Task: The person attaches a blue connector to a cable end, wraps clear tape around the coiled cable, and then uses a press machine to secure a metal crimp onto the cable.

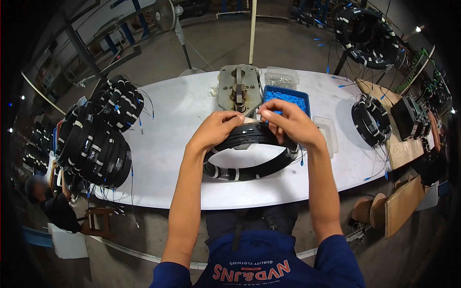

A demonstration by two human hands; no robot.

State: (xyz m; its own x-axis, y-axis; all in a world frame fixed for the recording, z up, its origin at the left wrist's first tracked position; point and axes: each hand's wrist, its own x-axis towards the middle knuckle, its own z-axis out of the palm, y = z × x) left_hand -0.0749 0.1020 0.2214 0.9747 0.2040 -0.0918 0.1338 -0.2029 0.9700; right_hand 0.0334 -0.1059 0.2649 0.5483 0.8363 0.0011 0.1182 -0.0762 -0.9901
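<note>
The black ring of cable (254,174) lay on the white table (163,187), near the metal tool (225,98). The person's left hand (217,128) was at the ring's far side, its fingers bent in close, but you cannot tell if they pinched anything. The right hand (291,126) was over the ring's far right part, its thumb and first finger curled near each other. If it held something small, you cannot tell. Just past it sat a blue tray (309,106) of blue bits.

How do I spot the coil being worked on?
On the white table, find the metal machine at the far edge. Just nearer the person lies the black coil, under the left hand and right hand, unlike the bunched coils at left and lone coil at right.
</note>
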